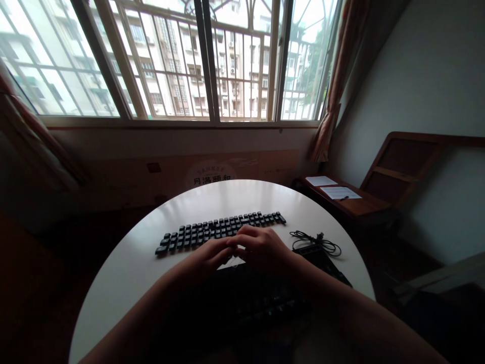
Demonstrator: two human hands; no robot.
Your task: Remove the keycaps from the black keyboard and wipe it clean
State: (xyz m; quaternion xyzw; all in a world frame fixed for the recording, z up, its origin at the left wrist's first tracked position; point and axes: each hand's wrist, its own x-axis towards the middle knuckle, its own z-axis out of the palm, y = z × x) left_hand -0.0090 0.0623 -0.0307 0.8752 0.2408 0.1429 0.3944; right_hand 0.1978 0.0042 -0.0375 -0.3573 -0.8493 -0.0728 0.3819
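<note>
My left hand (214, 251) and my right hand (261, 243) meet over the middle of a round white table (129, 263). The fingertips of both are drawn together, and what they pinch is too small and hidden to make out. Just beyond them, loose black keycaps (197, 233) lie in several slanting rows, laid out like a keyboard. Below my wrists is a dark keyboard (265, 306), mostly lost in shadow. Under my right forearm, a black device (322, 263) shows in part, with a coiled black cable (329, 246) at its far end.
To the right, a wooden chair (379, 199) holds sheets of paper (340, 192) and a pen (344, 198). A barred window (242, 76) with curtains (329, 129) stands behind the table. A printed cardboard panel (242, 169) leans below it.
</note>
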